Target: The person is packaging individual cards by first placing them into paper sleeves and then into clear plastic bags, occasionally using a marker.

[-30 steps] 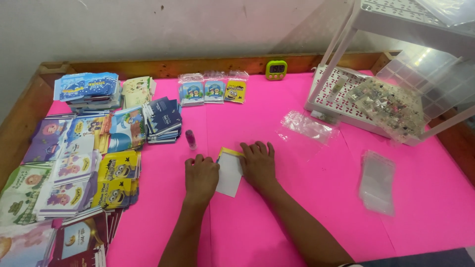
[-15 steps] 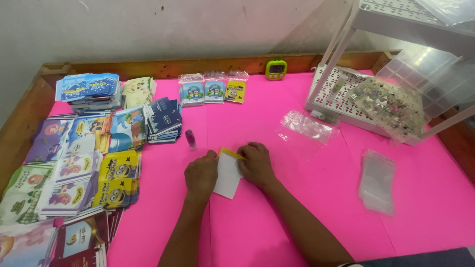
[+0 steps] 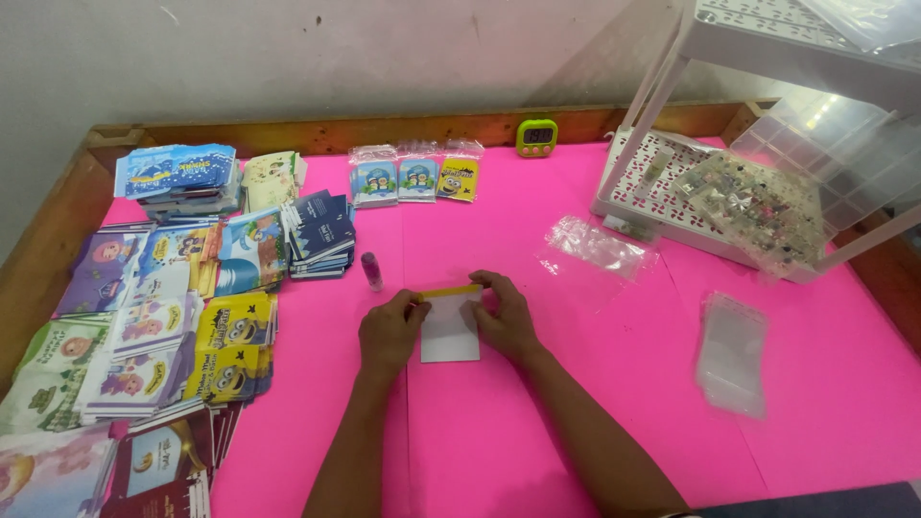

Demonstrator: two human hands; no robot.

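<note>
Card: we are seeing a small white card (image 3: 450,331) with a yellow top edge lying flat on the pink table (image 3: 537,422).
Left hand (image 3: 390,333): we are pressing its fingers on the card's left edge.
Right hand (image 3: 503,315): we are pinching the card's upper right corner.
Glue stick (image 3: 370,271): standing just up-left of the card.
Clear bags (image 3: 732,351): lying well right of the card.

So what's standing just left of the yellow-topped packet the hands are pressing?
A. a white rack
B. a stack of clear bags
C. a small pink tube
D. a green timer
C: the pink tube stands upright just up and left of the packet, near the left hand; the right hand covers the packet's other side.
</note>
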